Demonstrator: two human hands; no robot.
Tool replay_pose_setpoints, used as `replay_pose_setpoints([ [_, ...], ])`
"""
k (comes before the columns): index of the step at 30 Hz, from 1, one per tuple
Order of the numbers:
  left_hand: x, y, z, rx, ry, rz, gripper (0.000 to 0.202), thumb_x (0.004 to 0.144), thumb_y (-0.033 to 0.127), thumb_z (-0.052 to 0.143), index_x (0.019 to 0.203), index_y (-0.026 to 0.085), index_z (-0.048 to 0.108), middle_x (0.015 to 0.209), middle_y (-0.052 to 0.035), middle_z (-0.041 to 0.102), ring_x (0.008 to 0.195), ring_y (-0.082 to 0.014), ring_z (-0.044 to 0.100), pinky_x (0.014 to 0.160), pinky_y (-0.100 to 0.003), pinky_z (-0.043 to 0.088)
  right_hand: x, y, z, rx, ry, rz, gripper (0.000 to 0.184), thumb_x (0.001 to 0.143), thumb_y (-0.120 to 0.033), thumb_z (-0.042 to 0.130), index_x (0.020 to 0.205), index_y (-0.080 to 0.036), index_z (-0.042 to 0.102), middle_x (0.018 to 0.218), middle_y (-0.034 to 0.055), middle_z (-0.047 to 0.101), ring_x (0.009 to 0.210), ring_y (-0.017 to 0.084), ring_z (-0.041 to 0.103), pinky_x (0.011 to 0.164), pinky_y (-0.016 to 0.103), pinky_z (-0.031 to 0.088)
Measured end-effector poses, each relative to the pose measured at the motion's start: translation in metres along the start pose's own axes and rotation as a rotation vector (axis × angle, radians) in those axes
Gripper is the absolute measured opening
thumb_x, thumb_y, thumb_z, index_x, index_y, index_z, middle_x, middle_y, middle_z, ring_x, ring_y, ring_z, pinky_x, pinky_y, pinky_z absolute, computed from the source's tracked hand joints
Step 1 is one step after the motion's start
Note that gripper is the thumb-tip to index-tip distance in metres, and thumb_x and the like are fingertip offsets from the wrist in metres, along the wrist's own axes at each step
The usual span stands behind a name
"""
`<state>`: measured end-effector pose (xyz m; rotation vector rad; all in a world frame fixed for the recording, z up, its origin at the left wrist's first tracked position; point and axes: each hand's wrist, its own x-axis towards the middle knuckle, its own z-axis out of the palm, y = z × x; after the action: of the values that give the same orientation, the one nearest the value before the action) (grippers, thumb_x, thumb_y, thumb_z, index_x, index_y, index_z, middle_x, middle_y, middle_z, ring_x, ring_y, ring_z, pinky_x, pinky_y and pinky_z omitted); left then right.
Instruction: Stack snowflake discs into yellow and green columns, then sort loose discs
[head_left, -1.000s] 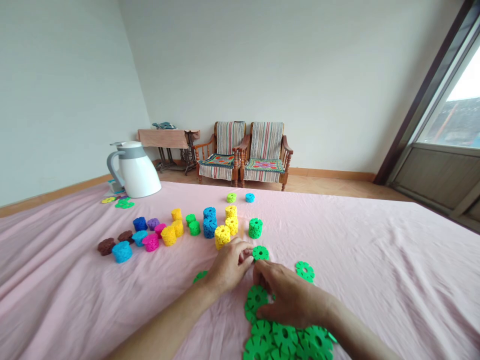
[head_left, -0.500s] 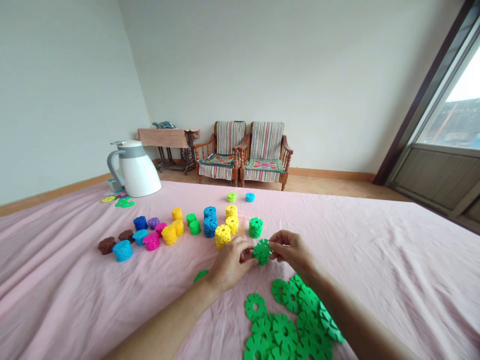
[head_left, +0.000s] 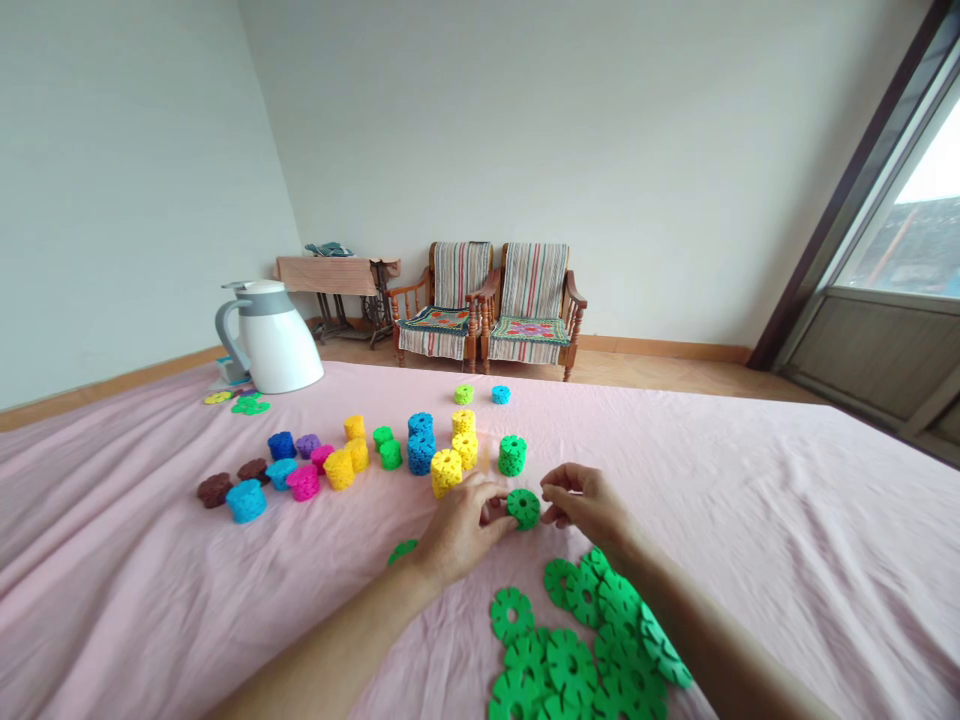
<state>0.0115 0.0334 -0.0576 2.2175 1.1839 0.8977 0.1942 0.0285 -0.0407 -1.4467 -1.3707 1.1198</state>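
The left hand pinched the left edge of a green snowflake-disc stack on the pink cloth; the right hand, fingertips slightly parted, hovered just beside it, beyond loose green discs

Jug, armchairs and a glazed door.
The white, grey-handled jug stands at left in the frame; two wooden armchairs with striped covers sit side by side at centre, a cloth-covered stand to their left; the door is at far right.
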Motion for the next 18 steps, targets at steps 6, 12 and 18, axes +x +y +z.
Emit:
replay_pose_setpoints([
  [6, 0.0, -0.003, 0.002, 0.021, 0.009, 0.002, 0.019, 0.074, 0.027, 0.067, 0.092, 0.019, 0.066, 0.079, -0.0003, 0.055, 0.066, -0.0129, 0.051, 0.058, -0.023, 0.04, -0.021, -0.011, -0.03, -0.523, -0.286, -0.19, 0.007, 0.066, -0.021, 0.057, 0.072, -0.017, 0.059, 0.066, 0.0001, 0.059, 0.06, 0.012, 0.056, 0.053, 0.023, 0.039],
  [12, 0.0, -0.004, 0.003, 0.017, 0.019, 0.002, 0.021, 0.074, 0.03, 0.067, 0.092, 0.017, 0.066, 0.08, -0.0011, 0.055, 0.063, -0.0117, 0.05, 0.058, -0.023, 0.04, -0.042, -0.018, -0.033, -0.823, -0.409, -0.297, 0.026, 0.058, -0.022, 0.064, 0.083, -0.018, 0.059, 0.087, 0.0035, 0.06, 0.078, 0.016, 0.053, 0.07, 0.028, 0.041],
  [18, 0.0, -0.004, 0.002, 0.022, 0.012, 0.004, 0.021, 0.075, 0.032, 0.067, 0.09, 0.018, 0.066, 0.079, -0.0007, 0.055, 0.062, -0.0113, 0.049, 0.056, -0.022, 0.039, -0.04, -0.019, -0.025, -0.859, -0.39, -0.281, 0.024, 0.057, -0.024, 0.064, 0.079, -0.018, 0.058, 0.084, 0.0028, 0.06, 0.078, 0.016, 0.051, 0.069, 0.028, 0.039],
])
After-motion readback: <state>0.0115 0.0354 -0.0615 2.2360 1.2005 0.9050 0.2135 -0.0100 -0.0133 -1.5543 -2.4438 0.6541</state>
